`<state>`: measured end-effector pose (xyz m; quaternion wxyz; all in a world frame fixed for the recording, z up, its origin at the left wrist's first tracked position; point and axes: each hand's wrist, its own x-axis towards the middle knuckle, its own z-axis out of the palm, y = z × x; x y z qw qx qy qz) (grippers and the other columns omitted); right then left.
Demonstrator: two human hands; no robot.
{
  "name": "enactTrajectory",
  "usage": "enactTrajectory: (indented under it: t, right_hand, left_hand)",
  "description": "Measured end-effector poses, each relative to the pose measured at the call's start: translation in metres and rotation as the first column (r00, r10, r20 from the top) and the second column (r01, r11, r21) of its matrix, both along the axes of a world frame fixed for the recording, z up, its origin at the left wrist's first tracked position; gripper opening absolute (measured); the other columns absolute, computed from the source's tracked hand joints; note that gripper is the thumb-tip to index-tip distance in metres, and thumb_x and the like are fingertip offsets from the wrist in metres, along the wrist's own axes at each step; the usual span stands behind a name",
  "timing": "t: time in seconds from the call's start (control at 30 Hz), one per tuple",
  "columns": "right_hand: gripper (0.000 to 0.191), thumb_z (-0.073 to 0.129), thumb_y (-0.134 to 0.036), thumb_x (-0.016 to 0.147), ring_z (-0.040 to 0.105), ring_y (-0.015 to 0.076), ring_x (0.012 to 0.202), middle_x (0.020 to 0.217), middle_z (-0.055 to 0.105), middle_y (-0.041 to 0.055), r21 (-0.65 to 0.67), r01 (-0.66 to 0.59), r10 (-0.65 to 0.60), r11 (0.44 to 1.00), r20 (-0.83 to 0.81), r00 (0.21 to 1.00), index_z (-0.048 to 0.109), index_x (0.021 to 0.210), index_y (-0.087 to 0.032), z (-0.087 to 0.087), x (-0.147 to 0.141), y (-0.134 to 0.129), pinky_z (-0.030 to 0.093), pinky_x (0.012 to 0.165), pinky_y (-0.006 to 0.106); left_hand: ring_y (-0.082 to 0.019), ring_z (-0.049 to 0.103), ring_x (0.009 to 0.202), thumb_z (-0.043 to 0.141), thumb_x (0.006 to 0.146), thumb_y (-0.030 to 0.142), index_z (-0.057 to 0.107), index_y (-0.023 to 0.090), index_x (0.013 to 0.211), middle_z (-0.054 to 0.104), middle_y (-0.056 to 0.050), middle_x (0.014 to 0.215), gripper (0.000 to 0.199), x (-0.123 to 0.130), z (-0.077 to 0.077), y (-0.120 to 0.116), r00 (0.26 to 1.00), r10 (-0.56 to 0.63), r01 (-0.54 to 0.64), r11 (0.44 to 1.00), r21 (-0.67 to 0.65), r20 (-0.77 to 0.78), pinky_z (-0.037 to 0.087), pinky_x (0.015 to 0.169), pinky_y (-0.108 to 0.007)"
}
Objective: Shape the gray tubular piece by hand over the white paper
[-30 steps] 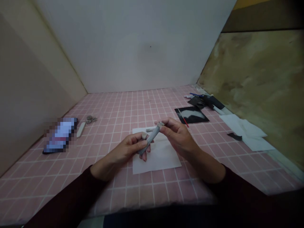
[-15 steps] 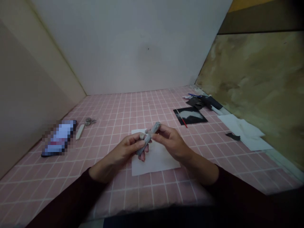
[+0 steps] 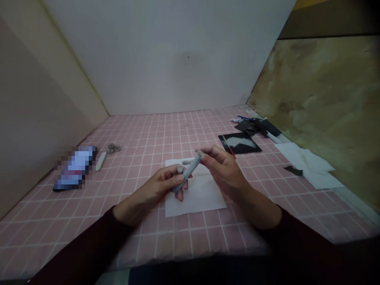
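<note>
A slim grey stick (image 3: 191, 168), its material unclear, slants up to the right above a white sheet of paper (image 3: 204, 198). My left hand (image 3: 166, 180) is closed round its lower half, thumb on top and fingertips showing underneath. At the upper end, the thumb and fingers of my right hand (image 3: 221, 166) pinch the tip. Behind the stick, a small grey piece (image 3: 186, 162) lies near the paper's far edge, partly hidden by my left fingers.
On the left are a phone (image 3: 75, 168) with a blurred screen, a pale flat stick (image 3: 101, 161) and a small grey coiled thing (image 3: 113, 148). To the right lie dusty black sandpaper (image 3: 246, 148) with a red thin stick (image 3: 230, 150), more dark sheets (image 3: 247, 127) and white papers (image 3: 308, 164).
My right hand has slid from the middle of the grey stick up to its far end, baring more of its length. My left hand keeps its hold. The view has shifted slightly.
</note>
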<state>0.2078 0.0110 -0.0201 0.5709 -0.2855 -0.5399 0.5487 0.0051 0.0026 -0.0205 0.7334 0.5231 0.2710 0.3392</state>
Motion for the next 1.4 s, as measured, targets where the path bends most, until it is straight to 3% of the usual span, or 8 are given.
enactTrajectory:
  t: [0.13,0.3,0.47,0.6,0.8,0.97,1.13,1.4]
  right_hand:
    - [0.016,0.075,-0.033,0.085,0.066,0.0155,0.077,0.080,0.068,-0.0002,-0.034,-0.233,0.235,0.972,0.059,0.970,0.070,0.094,-0.021,-0.0002,-0.0042,-0.0032,0.054,0.081,0.034]
    - [0.016,0.075,-0.031,0.086,0.064,0.0147,0.090,0.095,0.069,0.0004,0.000,0.014,-0.014,1.000,-0.003,1.000,0.072,0.099,-0.023,0.0016,-0.0011,-0.0026,0.050,0.089,0.032]
    - [0.015,0.075,-0.032,0.085,0.065,0.0156,0.079,0.082,0.068,-0.0001,-0.052,-0.206,0.209,0.977,0.063,0.976,0.070,0.094,-0.021,0.0002,-0.0041,-0.0036,0.053,0.082,0.034]
    - [0.015,0.076,-0.030,0.085,0.064,0.0140,0.088,0.093,0.069,0.0001,-0.005,-0.019,0.019,1.000,-0.006,1.000,0.072,0.097,-0.023,0.0003,-0.0037,-0.0028,0.051,0.086,0.031]
    - [0.014,0.076,-0.032,0.085,0.066,0.0149,0.077,0.080,0.068,-0.0005,-0.040,-0.225,0.226,0.974,0.036,0.973,0.071,0.093,-0.021,0.0005,-0.0049,-0.0030,0.053,0.080,0.032]
    - [0.016,0.075,-0.033,0.086,0.064,0.0147,0.091,0.096,0.070,0.0007,-0.003,0.034,-0.034,0.999,-0.001,0.999,0.072,0.100,-0.024,0.0014,0.0003,-0.0009,0.051,0.089,0.032]
    - [0.018,0.075,-0.036,0.085,0.065,0.0164,0.079,0.082,0.069,0.0007,-0.048,-0.195,0.198,0.980,0.072,0.978,0.071,0.094,-0.021,0.0007,-0.0038,-0.0045,0.053,0.083,0.036]
    - [0.017,0.075,-0.035,0.086,0.065,0.0162,0.086,0.089,0.069,0.0010,-0.020,-0.098,0.099,0.995,0.044,0.994,0.071,0.097,-0.022,-0.0008,-0.0030,-0.0033,0.052,0.087,0.034]
  left_hand:
    - [-0.007,0.062,0.055,0.072,0.088,0.034,0.065,0.013,0.089,0.064,0.000,0.079,0.022,-0.0003,-0.0003,0.0006,1.000,0.019,-0.019,1.000,0.010,-0.003,0.049,0.055,-0.018]
    - [-0.006,0.061,0.051,0.069,0.091,0.033,0.065,0.013,0.091,0.065,0.000,0.079,0.021,0.0001,-0.0006,0.0006,1.000,0.012,-0.012,1.000,0.018,-0.010,0.047,0.052,-0.018]
    - [-0.006,0.062,0.053,0.072,0.088,0.034,0.065,0.013,0.090,0.064,0.000,0.078,0.022,-0.0004,-0.0025,0.0016,0.999,0.038,-0.038,0.999,0.015,-0.001,0.049,0.054,-0.018]
    - [-0.006,0.061,0.052,0.068,0.091,0.034,0.065,0.013,0.091,0.064,0.000,0.079,0.021,-0.0010,-0.0034,0.0018,1.000,0.011,-0.011,1.000,0.026,-0.003,0.048,0.053,-0.018]
    - [-0.007,0.061,0.054,0.071,0.089,0.034,0.064,0.014,0.090,0.063,0.000,0.080,0.022,0.0000,-0.0013,0.0008,0.999,0.039,-0.039,0.999,0.019,0.011,0.048,0.054,-0.019]
    - [-0.007,0.060,0.052,0.069,0.090,0.033,0.062,0.014,0.089,0.064,0.000,0.080,0.020,0.0009,-0.0019,-0.0005,1.000,0.017,-0.017,1.000,0.014,0.000,0.048,0.052,-0.020]
    - [-0.006,0.061,0.054,0.070,0.089,0.033,0.063,0.014,0.089,0.064,0.000,0.080,0.021,0.0006,-0.0031,-0.0001,0.999,0.043,-0.043,0.999,0.016,0.007,0.047,0.054,-0.018]
    - [-0.007,0.061,0.054,0.069,0.091,0.032,0.063,0.014,0.090,0.064,0.000,0.081,0.020,0.0007,-0.0050,0.0003,0.999,0.028,-0.028,0.999,0.017,0.018,0.048,0.053,-0.019]
